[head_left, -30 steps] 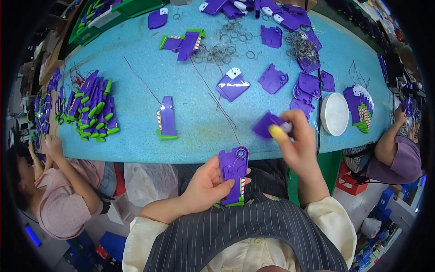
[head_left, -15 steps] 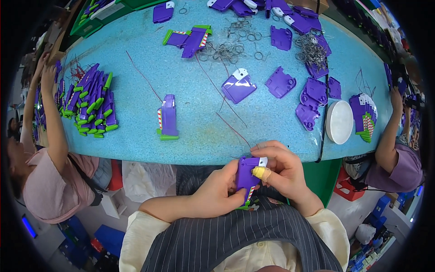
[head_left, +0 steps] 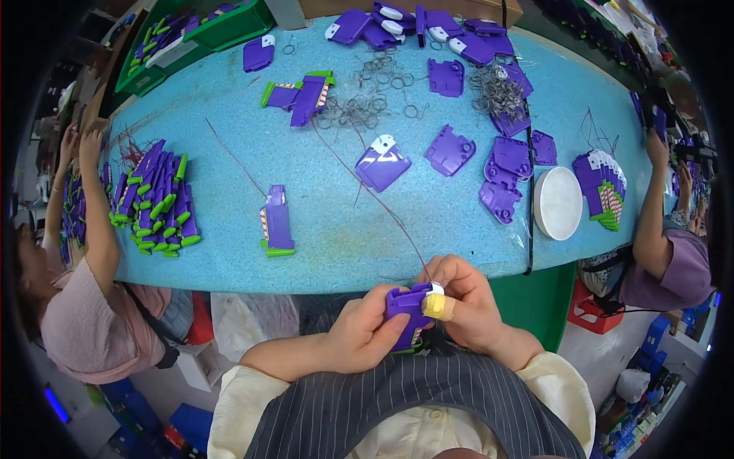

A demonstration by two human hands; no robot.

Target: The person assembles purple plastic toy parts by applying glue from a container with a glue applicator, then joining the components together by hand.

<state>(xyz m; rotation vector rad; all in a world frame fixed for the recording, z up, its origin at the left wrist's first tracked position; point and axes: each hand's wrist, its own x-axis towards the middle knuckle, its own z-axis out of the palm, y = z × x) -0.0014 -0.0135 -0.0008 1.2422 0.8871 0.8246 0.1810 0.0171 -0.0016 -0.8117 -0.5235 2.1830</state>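
Note:
Just off the table's near edge, my left hand [head_left: 361, 330] grips a purple plastic toy wing [head_left: 407, 304] with a white corner and a striped, green-trimmed lower end. My right hand [head_left: 472, 306], its thumb wrapped in yellow tape [head_left: 436, 306], is closed at the wing's white corner. A thin dark red wire [head_left: 403, 226] runs from the fingers of my right hand up across the table. Whether those fingers pinch the wire or only the wing is hidden. Nearest on the table lies another striped purple wing [head_left: 278, 222] with its own wire.
Purple shell halves [head_left: 450, 151] and tangled metal rings [head_left: 359, 111] lie farther back. A white oval bowl [head_left: 558, 203] stands right, beside fanned wings [head_left: 600, 183]. Green-tipped wings are piled [head_left: 157, 199] left. Green bins [head_left: 229, 27] stand at the back left. People work at both sides.
The table scene has shifted slightly left and downward in the middle. The wing has tipped in my hands, and my right fingers have closed in around its white corner.

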